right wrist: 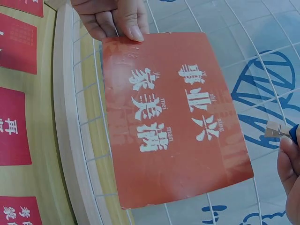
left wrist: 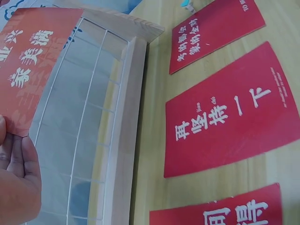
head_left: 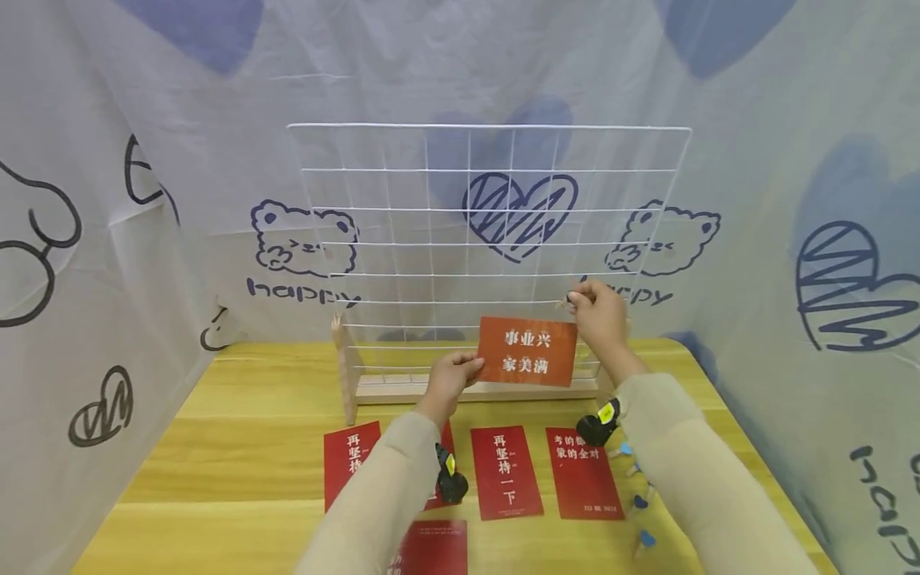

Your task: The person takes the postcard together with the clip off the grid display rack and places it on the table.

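My left hand point(head_left: 449, 382) pinches an orange-red card point(head_left: 528, 351) by its left edge, thumb in front, with white Chinese characters facing me. The card stands in front of the lower part of a white wire grid point(head_left: 489, 126). Beyond the card's upper right corner, my right hand point(head_left: 602, 319) pinches a small wooden clothespin point(right wrist: 277, 130) with a dark blue decoration, mostly covered by the fingers. In the right wrist view this clothespin is apart from the card, in front of the grid wires.
The grid stands in a wooden base point(head_left: 402, 389) on the wood-grain table point(head_left: 244, 447). Several red cards point(head_left: 506, 473) lie in front of it. Loose clothespins with blue hearts point(head_left: 647, 539) are at the right. A patterned curtain point(head_left: 237, 144) hangs behind and at both sides.
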Tool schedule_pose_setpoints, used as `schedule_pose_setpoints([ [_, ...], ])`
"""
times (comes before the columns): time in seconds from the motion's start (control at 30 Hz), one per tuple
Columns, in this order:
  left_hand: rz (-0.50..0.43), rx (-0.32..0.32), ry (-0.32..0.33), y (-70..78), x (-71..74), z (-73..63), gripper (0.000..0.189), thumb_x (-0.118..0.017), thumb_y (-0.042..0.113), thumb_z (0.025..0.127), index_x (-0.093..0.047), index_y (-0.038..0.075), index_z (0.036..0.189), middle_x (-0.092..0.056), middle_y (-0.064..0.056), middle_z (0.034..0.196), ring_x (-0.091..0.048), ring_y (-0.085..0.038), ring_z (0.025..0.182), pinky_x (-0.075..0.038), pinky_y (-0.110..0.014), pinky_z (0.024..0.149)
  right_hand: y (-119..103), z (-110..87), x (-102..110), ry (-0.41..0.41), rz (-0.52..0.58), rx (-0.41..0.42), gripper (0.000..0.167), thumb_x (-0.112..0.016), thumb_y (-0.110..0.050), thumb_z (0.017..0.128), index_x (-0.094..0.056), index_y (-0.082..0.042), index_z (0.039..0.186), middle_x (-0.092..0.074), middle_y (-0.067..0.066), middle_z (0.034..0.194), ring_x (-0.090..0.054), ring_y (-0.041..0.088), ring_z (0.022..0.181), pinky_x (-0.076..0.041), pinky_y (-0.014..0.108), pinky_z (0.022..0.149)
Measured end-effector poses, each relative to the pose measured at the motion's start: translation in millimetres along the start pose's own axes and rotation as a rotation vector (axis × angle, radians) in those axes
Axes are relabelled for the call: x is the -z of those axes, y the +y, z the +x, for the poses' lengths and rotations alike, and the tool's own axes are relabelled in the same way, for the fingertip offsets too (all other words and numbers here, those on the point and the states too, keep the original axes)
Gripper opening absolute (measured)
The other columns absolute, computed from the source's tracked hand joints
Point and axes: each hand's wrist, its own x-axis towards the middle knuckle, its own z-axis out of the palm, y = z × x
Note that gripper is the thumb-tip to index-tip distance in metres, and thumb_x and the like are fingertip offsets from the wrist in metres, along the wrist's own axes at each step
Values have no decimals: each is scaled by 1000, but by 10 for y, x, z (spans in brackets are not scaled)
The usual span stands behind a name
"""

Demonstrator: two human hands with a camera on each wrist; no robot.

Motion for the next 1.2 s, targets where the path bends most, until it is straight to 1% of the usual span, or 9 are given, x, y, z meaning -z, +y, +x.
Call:
schedule_pose_setpoints([
  [0.1, 15, 5, 2, 67, 26, -114, 27, -55, 6, 84, -55, -9, 106, -59, -17, 97, -57, -22, 86, -47, -33, 75, 21, -36, 15, -4, 34, -18, 15, -53, -10, 85, -57, 3, 91, -58, 14, 80, -58, 20, 71, -46, 21, 57],
  [0.2, -1, 27, -6, 81, 61, -194, 27, -55, 6, 83, -55, -9, 105, -60, -16, 95, -58, -18, 82, -47, -31, 75, 52, -76, 23, -25, 87, -40, 14, -51, -7, 85, -55, 5, 91, -55, 14, 80, -56, 18, 69, -46, 17, 56],
  [0.3, -7, 64, -13, 18, 91, -223, 27, -56, 7, 83, -56, -7, 106, -60, -12, 93, -57, -14, 79, -47, -31, 75, 97, -122, 31, -37, 132, -51, 14, -51, -4, 85, -55, 7, 92, -55, 16, 80, -53, 13, 67, -46, 15, 57],
  [0.4, -9, 78, -25, -37, 113, -264, 26, -56, 7, 83, -56, -5, 106, -60, -10, 93, -57, -14, 80, -47, -33, 76, 140, -175, 41, -36, 152, -50, 15, -51, -4, 85, -55, 8, 93, -56, 17, 81, -53, 10, 64, -47, 15, 58],
  [0.6, -24, 71, -40, -93, 130, -386, 26, -55, 8, 84, -56, -6, 105, -60, -8, 90, -57, -14, 79, -47, -33, 76, 214, -274, 66, -30, 164, -58, 15, -51, -3, 85, -54, 9, 92, -56, 18, 81, -52, 6, 62, -47, 16, 59],
  [0.73, -21, 69, -51, -130, 145, -483, 26, -55, 7, 84, -56, -8, 105, -61, -7, 88, -57, -12, 77, -47, -31, 75, 273, -340, 85, -28, 194, -69, 14, -51, -1, 84, -54, 11, 91, -56, 21, 81, -53, 5, 60, -49, 22, 62],
  [0.83, -28, 75, -59, -167, 159, -550, 27, -55, 6, 84, -55, -9, 105, -61, -9, 90, -57, -13, 78, -48, -30, 74, 326, -394, 99, -29, 208, -73, 14, -52, 0, 84, -54, 12, 90, -57, 21, 81, -53, 3, 59, -50, 23, 62],
  [1.03, -25, 106, -67, -261, 181, -685, 29, -55, 7, 84, -53, -9, 107, -61, -9, 90, -56, -13, 78, -48, -29, 72, 422, -510, 121, -33, 240, -101, 13, -51, 1, 84, -54, 12, 90, -59, 21, 77, -52, -1, 54, -48, 18, 56],
  [1.2, -26, 122, -70, -345, 191, -781, 28, -56, 8, 83, -54, -9, 106, -60, -7, 88, -55, -12, 76, -48, -28, 71, 477, -622, 142, -51, 270, -139, 14, -50, 1, 84, -53, 13, 90, -59, 14, 73, -52, -1, 54, -47, 15, 55],
])
